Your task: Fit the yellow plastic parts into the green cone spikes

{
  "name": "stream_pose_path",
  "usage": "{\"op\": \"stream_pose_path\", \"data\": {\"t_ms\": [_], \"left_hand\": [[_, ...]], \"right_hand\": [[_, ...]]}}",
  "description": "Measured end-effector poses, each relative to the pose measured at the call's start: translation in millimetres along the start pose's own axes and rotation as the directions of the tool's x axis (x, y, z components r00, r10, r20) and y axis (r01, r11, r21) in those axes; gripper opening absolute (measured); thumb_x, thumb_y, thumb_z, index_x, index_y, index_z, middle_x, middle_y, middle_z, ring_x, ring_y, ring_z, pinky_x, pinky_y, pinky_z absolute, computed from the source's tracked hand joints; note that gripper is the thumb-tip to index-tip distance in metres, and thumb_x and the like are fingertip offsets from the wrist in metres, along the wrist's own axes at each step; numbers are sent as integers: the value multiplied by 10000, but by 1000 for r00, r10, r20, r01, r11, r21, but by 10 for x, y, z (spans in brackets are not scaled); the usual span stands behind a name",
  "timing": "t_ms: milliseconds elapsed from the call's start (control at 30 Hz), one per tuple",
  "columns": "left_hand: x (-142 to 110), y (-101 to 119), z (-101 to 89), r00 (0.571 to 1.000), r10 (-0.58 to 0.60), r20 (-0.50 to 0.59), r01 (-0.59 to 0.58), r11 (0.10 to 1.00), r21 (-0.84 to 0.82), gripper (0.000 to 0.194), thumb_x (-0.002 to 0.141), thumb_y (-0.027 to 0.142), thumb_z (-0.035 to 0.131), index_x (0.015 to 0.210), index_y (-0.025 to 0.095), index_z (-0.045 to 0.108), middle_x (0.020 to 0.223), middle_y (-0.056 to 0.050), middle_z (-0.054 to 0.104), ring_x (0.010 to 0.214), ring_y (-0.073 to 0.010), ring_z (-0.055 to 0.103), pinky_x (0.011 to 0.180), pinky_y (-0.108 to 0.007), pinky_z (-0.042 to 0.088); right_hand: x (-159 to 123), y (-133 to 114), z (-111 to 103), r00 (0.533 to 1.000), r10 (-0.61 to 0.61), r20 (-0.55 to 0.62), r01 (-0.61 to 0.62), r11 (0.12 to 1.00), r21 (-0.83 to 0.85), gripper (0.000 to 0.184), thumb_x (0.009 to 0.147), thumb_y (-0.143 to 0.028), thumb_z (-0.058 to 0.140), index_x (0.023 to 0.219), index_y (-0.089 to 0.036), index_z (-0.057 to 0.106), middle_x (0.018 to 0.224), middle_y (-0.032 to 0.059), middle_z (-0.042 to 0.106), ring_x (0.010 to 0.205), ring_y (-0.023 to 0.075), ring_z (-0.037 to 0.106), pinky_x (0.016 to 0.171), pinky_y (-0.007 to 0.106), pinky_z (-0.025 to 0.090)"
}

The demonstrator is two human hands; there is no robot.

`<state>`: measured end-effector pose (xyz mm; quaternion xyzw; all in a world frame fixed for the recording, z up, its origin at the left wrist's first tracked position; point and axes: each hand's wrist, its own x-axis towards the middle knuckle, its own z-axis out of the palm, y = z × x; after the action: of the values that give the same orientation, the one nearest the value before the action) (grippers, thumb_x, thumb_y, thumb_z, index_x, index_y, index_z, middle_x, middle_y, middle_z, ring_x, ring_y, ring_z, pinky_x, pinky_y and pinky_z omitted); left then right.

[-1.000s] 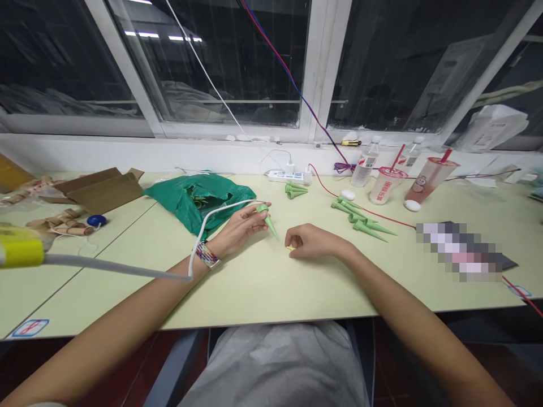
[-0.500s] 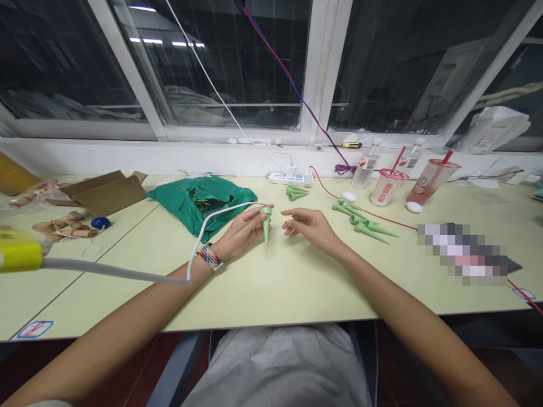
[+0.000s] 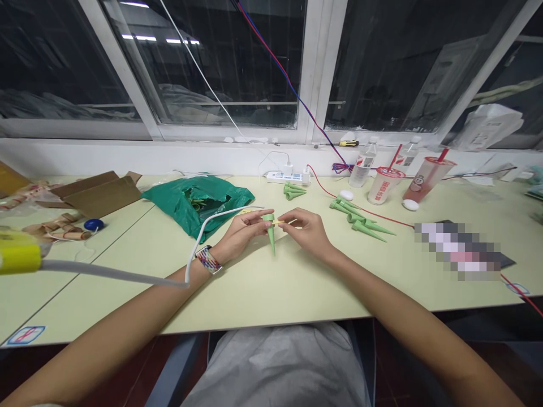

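My left hand [image 3: 240, 234] pinches a green plastic plant-watering spike [image 3: 272, 240] near its capped top, with the point hanging down over the table. My right hand [image 3: 309, 233] has thumb and finger closed on a small yellow piece [image 3: 277, 222], which meets the side of the spike just under the cap. Another bit of yellow shows behind the left fingers; I cannot tell what it is. Several more green spikes [image 3: 360, 228] lie to the right of my hands, and a smaller group [image 3: 294, 193] lies behind them.
A torn green plastic bag [image 3: 229, 195] lies to the left. A white cable [image 3: 114, 272] crosses over my left forearm. Farther back are a power strip [image 3: 288, 178], drink cups [image 3: 384, 189] and bottles [image 3: 363, 165]. A cardboard box [image 3: 102, 195] and wooden toys [image 3: 63, 227] lie at left.
My right hand has moved left with the yellow piece, bringing it against the spike. The left hand has shifted the spike slightly right and down. The view has moved a little.
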<state>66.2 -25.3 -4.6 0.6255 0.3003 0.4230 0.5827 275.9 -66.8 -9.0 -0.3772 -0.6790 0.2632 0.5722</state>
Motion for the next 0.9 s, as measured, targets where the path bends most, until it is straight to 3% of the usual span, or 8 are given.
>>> {"op": "stream_pose_path", "data": {"t_ms": [100,200,333,500,600,733,800,900], "left_hand": [[1,-8,3,1000,8,-22,-7,999,46,505,782,337,857,1263,217,756,852,-50,690,835,-189,651,796,-330,550],[-12,18,34,999,18,-50,-14,996,84,382,743,333,888,1087,195,794,851,-56,699,824,-204,672,773,-339,561],[-39,58,91,995,74,-64,-65,989,130,363,701,319,920,990,184,747,904,-63,735,825,-222,712,785,-363,576],[-42,53,121,982,163,-99,-143,973,182,390,666,342,940,930,180,702,785,-39,726,711,-207,707,704,-347,583],[-46,44,114,992,106,-62,-96,984,153,372,700,343,920,940,175,691,783,-34,724,732,-199,714,699,-324,582],[-57,31,103,999,-13,32,13,1000,-12,339,759,374,877,919,179,650,887,-50,739,830,-196,722,707,-302,585],[-62,36,99,1000,5,21,-5,1000,9,355,737,374,891,907,181,646,887,-48,740,812,-190,718,702,-301,584],[-65,65,93,989,130,-75,-112,972,205,395,653,367,939,870,179,668,835,-34,732,703,-159,675,641,-277,552]], "right_hand": [[-13,-26,-22,999,-41,6,41,999,-29,165,889,-387,735,918,-231,782,903,56,727,838,201,708,771,352,619],[-20,-31,-34,999,-16,28,17,999,-34,166,862,-389,758,875,-226,784,868,57,741,804,203,712,764,358,613],[-6,-15,-26,980,188,61,-194,974,115,250,752,-425,848,826,-197,777,785,51,760,723,206,720,714,362,609],[5,-6,25,905,397,153,-424,810,405,410,608,-468,936,807,-156,758,760,60,773,665,205,738,721,382,634],[-19,-2,55,917,382,120,-398,837,375,402,609,-459,939,793,-152,756,723,57,761,649,200,732,692,356,624],[-50,4,56,969,243,46,-247,938,242,323,666,-436,914,789,-173,773,754,54,765,684,192,724,677,325,601],[-50,-1,45,961,262,88,-276,918,283,326,662,-436,918,790,-172,776,744,51,766,680,195,728,685,333,608],[-32,-21,30,922,342,183,-387,833,395,373,626,-440,939,804,-158,771,723,52,768,667,207,743,698,358,626]]}}
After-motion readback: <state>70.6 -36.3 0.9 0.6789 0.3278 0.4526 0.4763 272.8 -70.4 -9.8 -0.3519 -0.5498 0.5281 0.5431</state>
